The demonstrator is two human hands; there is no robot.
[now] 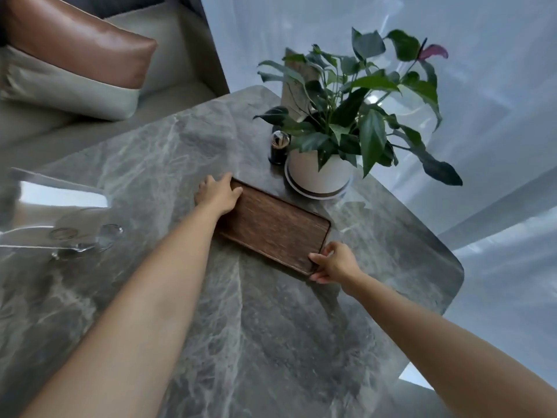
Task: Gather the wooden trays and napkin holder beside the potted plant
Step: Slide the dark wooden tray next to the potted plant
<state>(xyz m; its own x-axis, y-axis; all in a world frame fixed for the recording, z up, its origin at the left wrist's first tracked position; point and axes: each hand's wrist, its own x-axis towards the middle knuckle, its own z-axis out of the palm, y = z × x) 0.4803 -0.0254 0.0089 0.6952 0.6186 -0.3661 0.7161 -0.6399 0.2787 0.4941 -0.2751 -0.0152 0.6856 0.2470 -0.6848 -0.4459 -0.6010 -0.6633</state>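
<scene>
While both arms reached out over the grey marble table (271, 342), the two hands took hold of a dark wooden tray (275, 229) at its opposite short ends. The left hand (218, 193) lay over the far left end, fingers spread loosely across the rim and thumb down the outer side, so the grip was a light clasp on the edge, not a tight fist. The right hand (334, 262) pinched the near right corner: its thumb sat on top of the rim and its fingers curled beneath the edge, closed on the wood. Whether the tray was resting flat on the table or raised a little could not be told.

The tray lay at a slant, its long far side running just beside the white pot of the potted plant (319, 171), close to the pot's saucer but apart from it. A small dark container with a shiny domed lid (278, 147) stood touching or nearly touching the pot on its left. A pale wooden upright piece (297, 86) showed behind the leaves; what it was could not be told. Clear glassware (87, 236) sat well apart at the table's left edge, and a sofa with a brown cushion (78, 40) stood beyond.
</scene>
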